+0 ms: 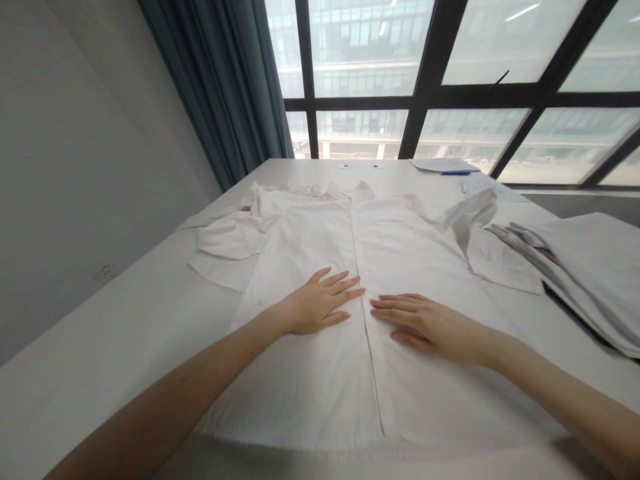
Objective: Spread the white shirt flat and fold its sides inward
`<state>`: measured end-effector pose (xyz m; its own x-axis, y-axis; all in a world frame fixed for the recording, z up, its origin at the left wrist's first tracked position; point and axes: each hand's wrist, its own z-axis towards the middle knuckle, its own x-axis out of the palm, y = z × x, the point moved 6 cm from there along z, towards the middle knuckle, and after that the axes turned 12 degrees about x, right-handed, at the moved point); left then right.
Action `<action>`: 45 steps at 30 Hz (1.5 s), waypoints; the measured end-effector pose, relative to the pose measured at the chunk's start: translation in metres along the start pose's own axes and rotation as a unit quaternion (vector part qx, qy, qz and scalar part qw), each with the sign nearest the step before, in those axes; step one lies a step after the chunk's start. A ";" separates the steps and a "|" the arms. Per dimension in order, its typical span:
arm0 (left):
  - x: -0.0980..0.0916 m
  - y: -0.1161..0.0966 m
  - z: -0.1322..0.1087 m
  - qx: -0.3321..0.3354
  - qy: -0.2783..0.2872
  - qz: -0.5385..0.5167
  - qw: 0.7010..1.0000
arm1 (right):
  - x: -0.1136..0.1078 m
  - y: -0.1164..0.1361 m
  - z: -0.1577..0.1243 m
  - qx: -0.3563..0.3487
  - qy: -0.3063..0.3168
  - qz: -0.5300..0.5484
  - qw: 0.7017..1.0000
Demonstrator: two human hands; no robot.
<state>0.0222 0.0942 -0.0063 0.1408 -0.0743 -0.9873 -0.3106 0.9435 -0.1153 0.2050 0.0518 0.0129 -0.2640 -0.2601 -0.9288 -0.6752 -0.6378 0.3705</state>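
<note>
A white shirt (pixel 400 247) lies spread out, front side up, on a white table (pixel 110 333), collar toward the window and sleeves folded out to both sides. My left hand (pixel 320 303) rests flat on the left front panel, fingers stretched toward the central button placket. My right hand (pixel 425 323) lies flat on the right front panel, fingers pointing left toward the same placket. Both hands are open and hold nothing; their fingertips nearly meet at the seam.
A stack of folded grey-white garments (pixel 585 267) sits at the table's right edge. Papers and a blue pen (pixel 455 173) lie at the far side near the window. A teal curtain (pixel 225 87) hangs at the back left; a wall runs along the left.
</note>
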 end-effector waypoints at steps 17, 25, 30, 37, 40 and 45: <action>0.002 0.001 0.000 -0.007 0.017 0.010 1.000 | 0.009 0.016 0.002 -0.077 -0.079 -0.087 0.990; 0.002 0.001 0.000 -0.011 0.031 0.016 0.999 | 0.012 0.027 -0.004 -0.152 -0.114 -0.130 0.973; 0.002 0.001 0.000 -0.013 0.033 0.019 0.999 | 0.011 0.032 -0.005 -0.156 -0.113 -0.140 0.971; 0.002 0.002 0.000 -0.013 0.033 0.018 0.999 | 0.012 0.031 -0.006 -0.159 -0.116 -0.149 0.969; 0.003 0.002 -0.001 -0.013 0.032 0.019 0.999 | 0.013 0.030 -0.006 -0.158 -0.115 -0.144 0.970; 0.003 0.002 0.000 -0.011 0.021 0.018 1.000 | 0.014 0.026 -0.005 -0.144 -0.106 -0.136 0.974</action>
<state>0.0217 0.0960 -0.0092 0.0899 -0.0532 -0.9945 -0.3359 0.9385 -0.0806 0.1869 0.0278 0.0096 -0.2591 0.0828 -0.9623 -0.5266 -0.8473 0.0689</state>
